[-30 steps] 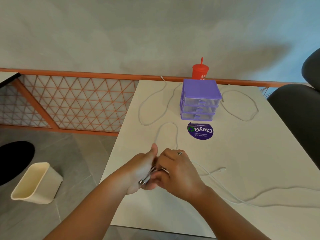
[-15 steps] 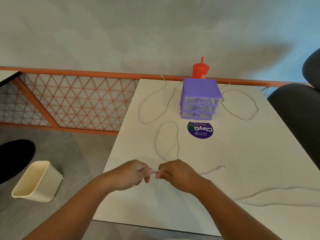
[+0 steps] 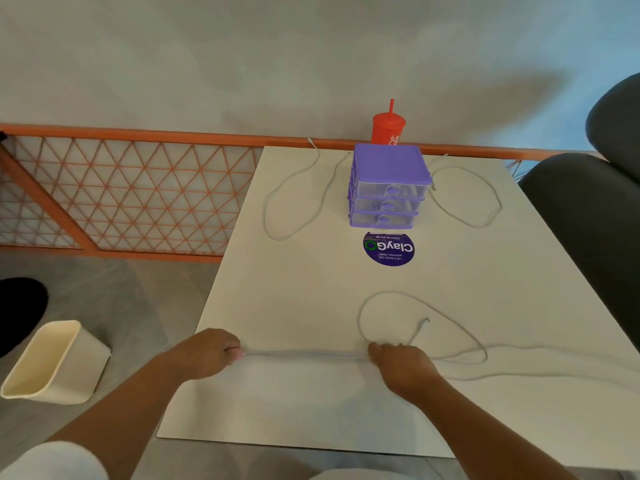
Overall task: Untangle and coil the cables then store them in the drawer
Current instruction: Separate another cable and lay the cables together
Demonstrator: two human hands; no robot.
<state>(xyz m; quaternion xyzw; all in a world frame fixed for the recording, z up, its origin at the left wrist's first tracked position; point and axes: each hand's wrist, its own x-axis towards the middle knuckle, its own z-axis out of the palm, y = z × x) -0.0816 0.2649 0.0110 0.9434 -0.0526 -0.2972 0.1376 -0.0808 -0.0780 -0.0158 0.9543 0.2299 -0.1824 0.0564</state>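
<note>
**Mia:** What is the head camera showing?

**Ben:** Two bare arms are reaching over a white table [image 3: 311, 410]. The left hand [image 3: 211, 351] is pinching a white cable [image 3: 304, 354] near the table's left edge, with its fingers curled round it.

**Mia:** And the other hand?

**Ben:** The right hand [image 3: 398, 365] is gripping the same cable, further to the right. The piece between the hands is stretching out straight, close to the tabletop (it may be two strands side by side, but it is too blurry to tell).

**Mia:** Where is the rest of it going?

**Ben:** Past the right hand it is making a big loop on the table. Its little plug [image 3: 425, 322] is lying inside that loop. More of it is running off toward the right edge.

**Mia:** Where are the drawers?

**Ben:** A purple drawer box [image 3: 388, 188] is standing at the far side of the table, well apart from the hands. Its three drawers are looking closed. A second cable [image 3: 277, 216] is lying in a loop to the left of it, and a third cable [image 3: 485, 216] is looping on the right.

**Mia:** Anything else?

**Ben:** A red cup [image 3: 388, 128] with a straw is standing behind the box, and a round purple sticker [image 3: 388, 248] is lying just in front of it. A cream bin [image 3: 52, 365] is lying tipped over on the floor to the left, and a dark chair [image 3: 588, 220] is sitting at the right.
</note>
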